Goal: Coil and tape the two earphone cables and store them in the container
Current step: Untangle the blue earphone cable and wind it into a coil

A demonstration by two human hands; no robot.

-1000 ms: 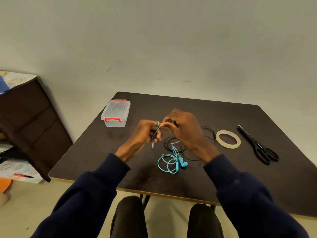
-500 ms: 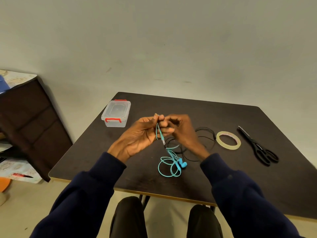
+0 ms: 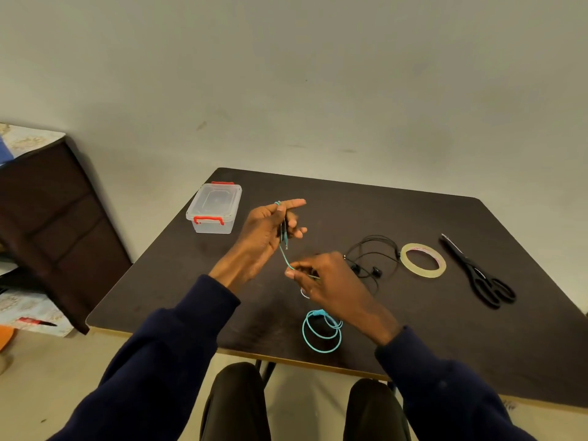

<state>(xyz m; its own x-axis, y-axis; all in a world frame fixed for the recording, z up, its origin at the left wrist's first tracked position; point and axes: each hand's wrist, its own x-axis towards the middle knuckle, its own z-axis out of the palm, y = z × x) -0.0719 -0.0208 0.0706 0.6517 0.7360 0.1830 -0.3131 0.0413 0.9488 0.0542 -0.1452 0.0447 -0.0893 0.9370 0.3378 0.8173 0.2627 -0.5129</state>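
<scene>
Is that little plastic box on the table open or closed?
Closed: the clear lid sits flat on the box, with the red front latch folded down.

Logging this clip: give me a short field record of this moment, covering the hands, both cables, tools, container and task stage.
left hand: raised, holds the teal cable near its plug, cable looped over the index finger
right hand: pinches the same cable lower down
teal cable remainder: loose loops on the table
black earphones: lying loose, untaped
tape roll: flat, beside the black earphones
scissors: flat, right of the tape roll
container: lid on, far left corner
stage: coiling the teal cable; nothing taped or stored
</scene>
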